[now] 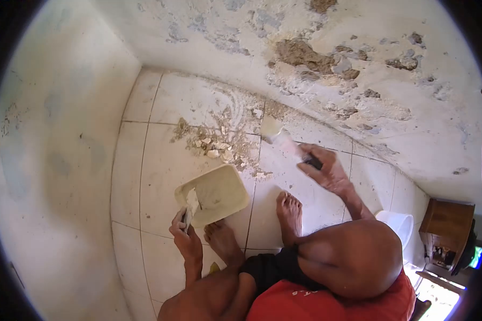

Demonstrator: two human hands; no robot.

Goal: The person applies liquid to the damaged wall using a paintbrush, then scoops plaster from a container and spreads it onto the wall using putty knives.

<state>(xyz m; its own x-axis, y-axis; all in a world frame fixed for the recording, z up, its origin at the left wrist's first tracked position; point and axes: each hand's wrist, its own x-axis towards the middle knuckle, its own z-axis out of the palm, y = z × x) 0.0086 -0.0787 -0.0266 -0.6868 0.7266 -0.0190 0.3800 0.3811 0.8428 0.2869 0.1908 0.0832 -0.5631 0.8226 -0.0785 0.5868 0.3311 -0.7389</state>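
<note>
My right hand (326,168) is closed round the dark handle of a brush (275,130), whose pale head is blurred over the tiles near the wall's foot. At the lower left, my left hand (185,227) grips a putty knife (191,201) with a whitish, dusty blade. That blade overlaps the left side of a cream plastic tub (235,187), which is tilted and has grey dust inside. Beyond the tub, a pile of plaster chips and dust (219,148) lies on the floor.
The wall (369,69) has flaking paint and exposed brown patches. A plain wall (64,160) stands at left. My bare feet rest on white tiles (168,171). A white bucket (396,224) and a wooden cabinet (445,227) are at right.
</note>
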